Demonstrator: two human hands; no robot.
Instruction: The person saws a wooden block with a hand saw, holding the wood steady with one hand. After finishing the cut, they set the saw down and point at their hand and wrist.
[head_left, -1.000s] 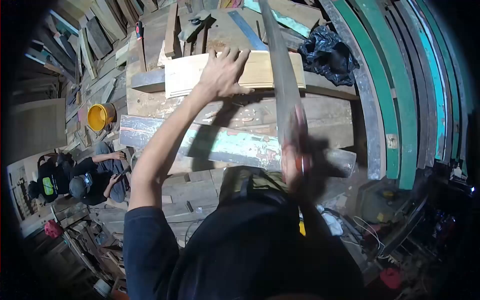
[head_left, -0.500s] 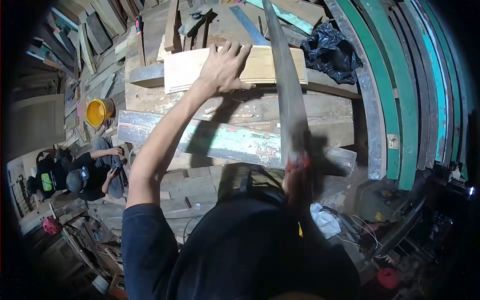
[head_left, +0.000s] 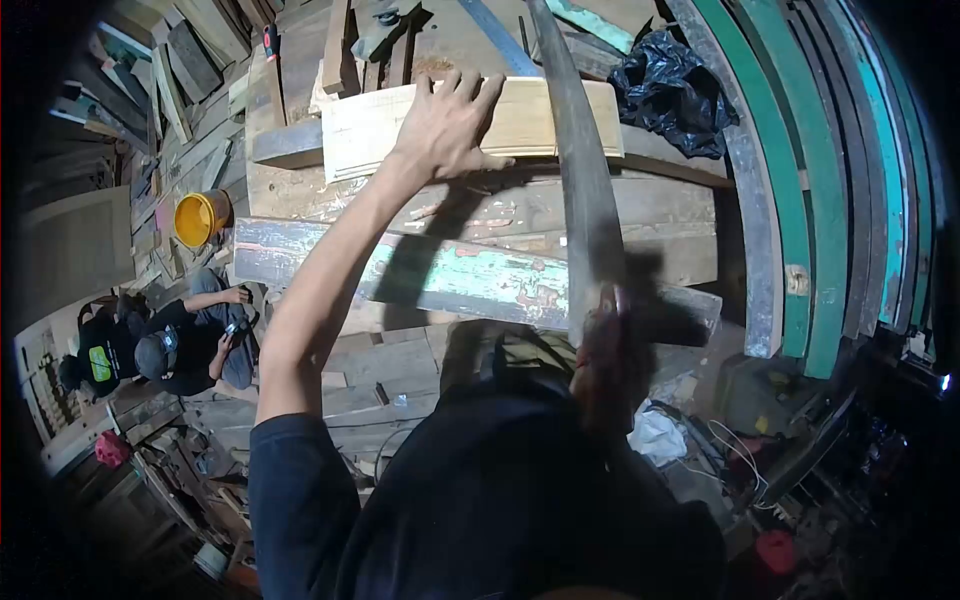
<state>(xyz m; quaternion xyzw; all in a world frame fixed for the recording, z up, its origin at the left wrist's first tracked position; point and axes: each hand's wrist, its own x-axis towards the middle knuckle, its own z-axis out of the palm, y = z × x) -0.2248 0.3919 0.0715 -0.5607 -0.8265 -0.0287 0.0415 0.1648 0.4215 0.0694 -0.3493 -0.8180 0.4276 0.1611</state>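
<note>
My left hand [head_left: 450, 125] lies spread over a pale board [head_left: 365, 130], its fingertips near the far edge and the thumb toward the near edge. A long handsaw [head_left: 585, 170] crosses the right part of that board, its blade pointing away from me. My right hand [head_left: 600, 350] is closed around the saw's handle at the blade's near end, dark and partly blurred. Between the pale board and my body, a plank with peeling green paint [head_left: 490, 280] lies across, passing beneath the saw.
Behind the board are a black plastic bag [head_left: 675, 90] and a metal strip [head_left: 500, 35]. Green and grey beams [head_left: 780, 180] stand along the right. A yellow bucket [head_left: 200, 218] is at the left, above two seated people [head_left: 180, 345]. A screwdriver [head_left: 270, 45] lies at upper left.
The saw and my right hand have shifted slightly toward my body. My left hand stays on the board. The whole view has moved a little.
</note>
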